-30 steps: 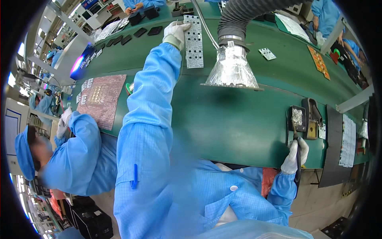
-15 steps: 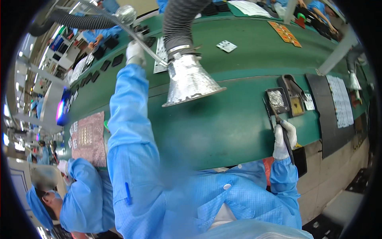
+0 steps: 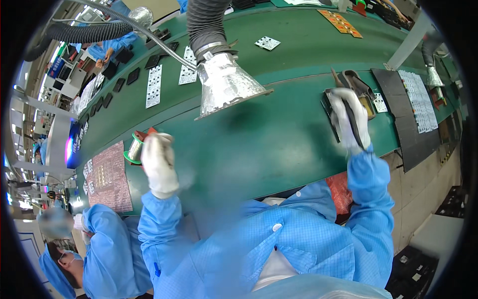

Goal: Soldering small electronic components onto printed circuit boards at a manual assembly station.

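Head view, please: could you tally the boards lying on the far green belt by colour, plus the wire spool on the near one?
White perforated circuit panels: 3
Orange circuit board: 1
Green-flanged solder wire spool: 1
Total: 5

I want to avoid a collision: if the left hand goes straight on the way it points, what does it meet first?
Probably the solder spool just ahead of the left hand; they look almost touching, though depth is unclear.
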A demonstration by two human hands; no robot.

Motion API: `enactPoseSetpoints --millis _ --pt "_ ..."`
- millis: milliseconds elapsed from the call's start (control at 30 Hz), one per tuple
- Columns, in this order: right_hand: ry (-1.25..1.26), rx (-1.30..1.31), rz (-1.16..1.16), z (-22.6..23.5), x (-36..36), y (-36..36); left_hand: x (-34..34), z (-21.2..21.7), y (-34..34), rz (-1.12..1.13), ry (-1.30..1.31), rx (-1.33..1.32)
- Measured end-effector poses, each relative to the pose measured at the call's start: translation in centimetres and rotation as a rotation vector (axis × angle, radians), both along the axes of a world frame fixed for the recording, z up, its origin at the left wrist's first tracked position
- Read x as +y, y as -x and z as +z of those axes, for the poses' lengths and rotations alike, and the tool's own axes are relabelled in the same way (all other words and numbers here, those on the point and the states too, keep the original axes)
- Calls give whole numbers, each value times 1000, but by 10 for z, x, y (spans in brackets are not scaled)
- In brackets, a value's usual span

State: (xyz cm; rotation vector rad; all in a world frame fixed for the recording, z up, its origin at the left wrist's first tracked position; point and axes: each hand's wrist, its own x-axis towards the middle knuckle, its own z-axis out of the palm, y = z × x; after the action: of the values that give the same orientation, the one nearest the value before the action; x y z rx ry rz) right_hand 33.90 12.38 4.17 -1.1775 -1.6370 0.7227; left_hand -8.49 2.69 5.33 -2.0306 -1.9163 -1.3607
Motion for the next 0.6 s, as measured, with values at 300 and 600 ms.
enactPoseSetpoints --millis 300,600 --pt "-26 -807 -198 -19 206 101 28 -90 -101 -652 251 425" --pt "170 -915 -244 -41 281 156 45 -81 -116 -714 -109 322"
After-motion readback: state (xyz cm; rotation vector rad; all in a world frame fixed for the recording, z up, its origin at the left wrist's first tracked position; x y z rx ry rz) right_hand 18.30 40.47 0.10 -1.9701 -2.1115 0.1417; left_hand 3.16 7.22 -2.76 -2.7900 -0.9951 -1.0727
